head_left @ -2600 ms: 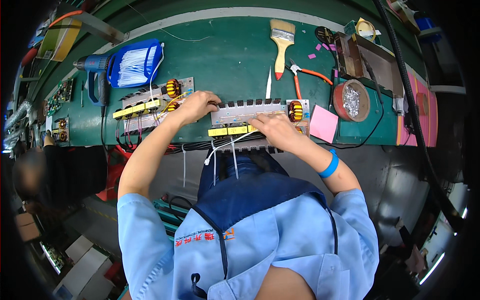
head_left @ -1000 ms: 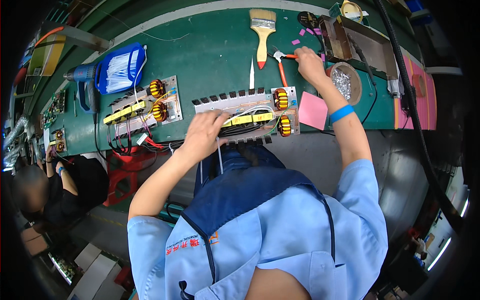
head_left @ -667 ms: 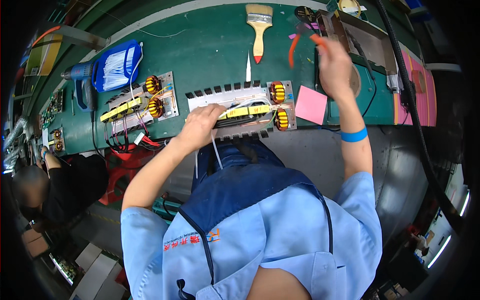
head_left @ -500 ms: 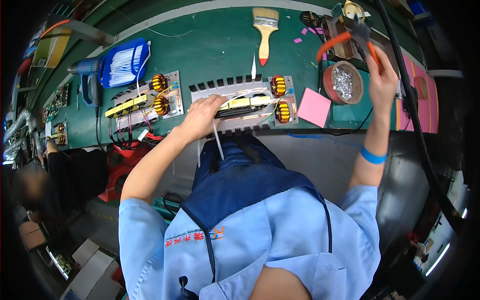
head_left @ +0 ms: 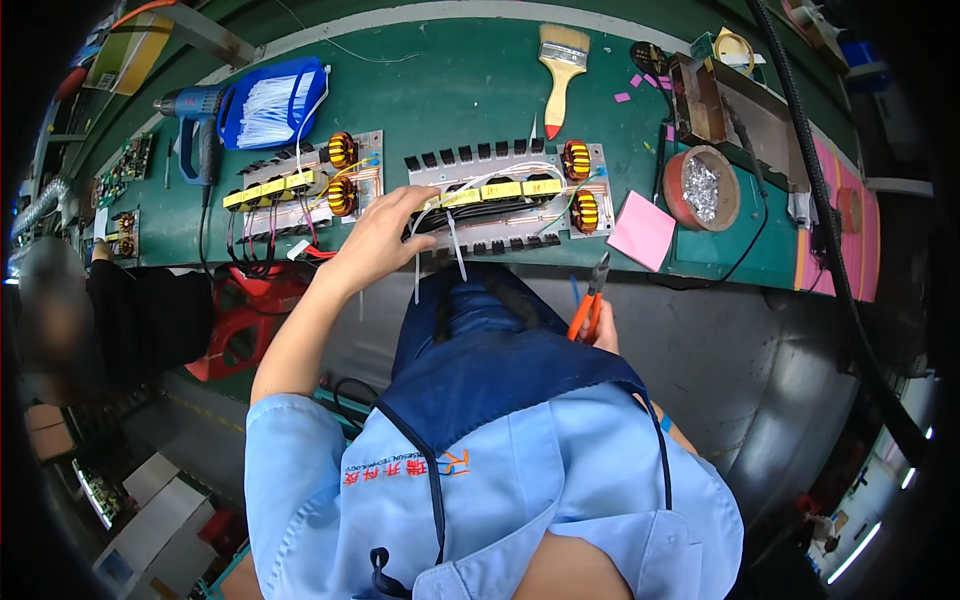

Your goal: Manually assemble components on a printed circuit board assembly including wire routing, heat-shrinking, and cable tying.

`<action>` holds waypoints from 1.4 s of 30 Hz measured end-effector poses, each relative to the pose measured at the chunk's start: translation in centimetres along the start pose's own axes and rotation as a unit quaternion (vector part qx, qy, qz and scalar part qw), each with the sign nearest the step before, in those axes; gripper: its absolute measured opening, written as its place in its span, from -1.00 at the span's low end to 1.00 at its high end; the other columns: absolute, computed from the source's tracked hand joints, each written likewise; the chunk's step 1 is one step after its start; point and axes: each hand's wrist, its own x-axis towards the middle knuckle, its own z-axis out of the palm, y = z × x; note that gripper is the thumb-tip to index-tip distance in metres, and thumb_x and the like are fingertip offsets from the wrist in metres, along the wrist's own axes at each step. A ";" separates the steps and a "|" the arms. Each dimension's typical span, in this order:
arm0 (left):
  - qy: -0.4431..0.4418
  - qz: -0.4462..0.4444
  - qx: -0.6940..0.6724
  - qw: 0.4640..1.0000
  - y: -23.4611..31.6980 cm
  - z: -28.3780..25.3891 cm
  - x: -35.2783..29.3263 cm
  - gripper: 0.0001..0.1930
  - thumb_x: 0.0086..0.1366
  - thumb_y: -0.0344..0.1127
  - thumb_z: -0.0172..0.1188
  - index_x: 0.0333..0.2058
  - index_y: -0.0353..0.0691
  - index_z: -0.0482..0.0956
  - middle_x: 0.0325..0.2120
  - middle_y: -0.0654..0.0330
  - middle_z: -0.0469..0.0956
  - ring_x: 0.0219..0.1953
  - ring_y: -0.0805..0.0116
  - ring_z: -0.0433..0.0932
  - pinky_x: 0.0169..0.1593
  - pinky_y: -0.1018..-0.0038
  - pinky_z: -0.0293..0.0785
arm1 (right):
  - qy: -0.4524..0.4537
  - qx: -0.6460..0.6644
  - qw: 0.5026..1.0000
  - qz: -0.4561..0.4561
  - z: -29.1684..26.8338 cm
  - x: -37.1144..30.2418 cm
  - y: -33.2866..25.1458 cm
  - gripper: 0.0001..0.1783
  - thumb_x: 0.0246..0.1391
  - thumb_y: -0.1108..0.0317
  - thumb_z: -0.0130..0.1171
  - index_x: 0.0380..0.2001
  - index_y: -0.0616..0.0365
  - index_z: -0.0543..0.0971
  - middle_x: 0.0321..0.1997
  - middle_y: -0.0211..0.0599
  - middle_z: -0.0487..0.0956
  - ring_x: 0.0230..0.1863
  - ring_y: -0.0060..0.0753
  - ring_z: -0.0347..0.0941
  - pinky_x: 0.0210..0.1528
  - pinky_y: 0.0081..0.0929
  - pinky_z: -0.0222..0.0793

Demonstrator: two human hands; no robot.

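Observation:
A circuit board (head_left: 502, 190) with yellow-wrapped transformers, black finned parts and two copper coils lies at the bench's near edge. My left hand (head_left: 375, 240) grips its left end, thumb below and fingers above. White cable ties loop over the transformers; one cable tie tail (head_left: 457, 246) hangs over the front edge beside my fingers. Low in front of my apron, my right hand (head_left: 606, 330) is closed round the orange handles of diagonal cutting pliers (head_left: 590, 298). Their dark jaws point up toward the bench edge, apart from the board. My apron partly hides the right forearm.
Left of my hand lies a second circuit board (head_left: 285, 190), with a blue tray of cable ties (head_left: 272, 110) and a heat gun (head_left: 196, 125) behind. Toward the right are a brush (head_left: 558, 85), pink notes (head_left: 641, 232), a roll holding metal bits (head_left: 700, 190) and a hanging black cable (head_left: 815, 170).
My right hand has brought the pliers from above the right side of the bench down to my apron front. My left hand stays at the board's left end, its thumb now showing lower.

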 end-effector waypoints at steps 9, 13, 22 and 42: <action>0.118 0.080 0.069 0.987 3.2 3.2 -2.3 -0.75 -0.18 -0.44 0.14 -0.41 -0.20 0.40 -0.56 0.19 0.31 -0.50 0.27 0.38 -0.42 0.46 0.33 | -0.053 -0.587 0.717 -0.373 0.8 5.7 -8.9 -0.31 -0.64 0.42 0.23 -0.20 0.09 0.32 -0.39 -0.26 0.29 -0.36 -0.29 0.22 -0.31 -0.43 0.07; 0.206 0.092 0.058 0.973 3.0 4.3 -2.4 -0.82 -0.17 -0.45 0.14 -0.48 -0.21 0.43 -0.57 0.21 0.37 -0.53 0.29 0.40 -0.47 0.47 0.33 | -0.083 -0.637 0.635 -0.429 2.5 9.3 -12.2 -0.33 -0.63 0.41 0.22 -0.21 0.06 0.34 -0.35 -0.24 0.29 -0.27 -0.29 0.22 -0.19 -0.27 0.03; 0.320 -0.035 -0.055 0.945 2.2 3.3 -1.9 -0.95 -0.10 -0.50 0.10 -0.56 -0.28 0.48 -0.62 0.17 0.42 -0.55 0.25 0.41 -0.47 0.48 0.33 | -0.187 -0.646 0.553 -0.492 5.6 11.5 -13.3 -0.47 -0.53 0.47 0.13 -0.27 0.07 0.37 -0.38 -0.28 0.30 -0.30 -0.35 0.23 -0.17 -0.27 0.06; 0.195 -0.159 -0.110 0.961 1.2 -1.7 -2.9 -0.88 0.10 -0.39 -0.13 -0.46 -0.28 0.37 -0.75 0.14 0.33 -0.65 0.38 0.38 -0.52 0.50 0.29 | -0.159 -0.666 0.435 -0.584 8.5 11.8 -14.1 -0.67 -0.30 0.37 -0.05 -0.31 0.11 0.36 -0.42 -0.31 0.33 -0.29 -0.40 0.24 -0.05 -0.24 0.04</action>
